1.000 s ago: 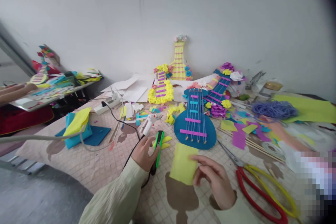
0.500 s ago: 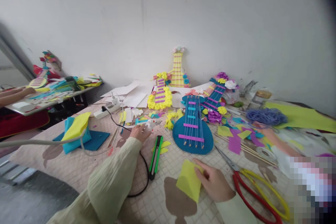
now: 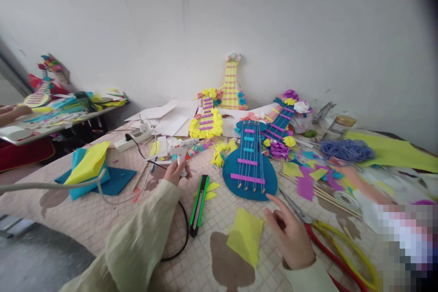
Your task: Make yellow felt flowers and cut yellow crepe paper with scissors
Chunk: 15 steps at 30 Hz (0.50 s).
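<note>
My left hand (image 3: 174,173) is closed round the handle of a white glue gun (image 3: 179,150), held upright over the table with its black cord trailing below. Between my hands lie a green utility knife (image 3: 199,205) and a square of yellow paper (image 3: 245,237). To the right of that paper, my right hand (image 3: 290,232) hovers with the index finger stretched out and the other fingers curled, holding nothing. Its fingertip is close to the lower edge of a blue paper guitar (image 3: 232,169) with purple and teal strips and strings. Scissors (image 3: 337,248) with red and yellow handles lie beside my right hand.
Behind stand a yellow-flowered paper instrument (image 3: 205,121) and a tall yellow one (image 3: 231,84). A power strip (image 3: 133,139) and folded coloured paper (image 3: 88,166) are at left. A purple string bundle (image 3: 347,150) and another person's arm (image 3: 362,185) are at right.
My left hand has lifted the glue gun upright from the table. My right hand has let go of the yellow paper and moved right, its index finger stretched out.
</note>
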Tool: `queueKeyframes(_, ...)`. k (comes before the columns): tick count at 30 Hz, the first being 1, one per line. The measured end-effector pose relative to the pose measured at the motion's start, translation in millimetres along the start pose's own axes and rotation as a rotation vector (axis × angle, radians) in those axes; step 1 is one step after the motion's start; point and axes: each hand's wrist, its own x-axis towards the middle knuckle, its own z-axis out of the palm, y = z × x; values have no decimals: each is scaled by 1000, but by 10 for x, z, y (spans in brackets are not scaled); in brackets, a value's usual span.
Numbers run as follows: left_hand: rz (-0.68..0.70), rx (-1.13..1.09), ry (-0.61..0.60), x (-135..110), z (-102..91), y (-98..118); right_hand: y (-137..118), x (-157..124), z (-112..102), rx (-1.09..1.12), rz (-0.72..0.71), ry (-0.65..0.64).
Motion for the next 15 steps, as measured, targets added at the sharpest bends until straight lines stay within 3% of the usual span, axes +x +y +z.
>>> queueKeyframes(3,-48,-182,-37,-5,5,30,-9,-2,4,22,5,16)
queueKeyframes(7,-80,-266,-47,18,-6,21,-32,-7,13,37,6,20)
queueKeyframes(15,1,-30,89,15,-6,-134,-46,-31,4,32,33,-62)
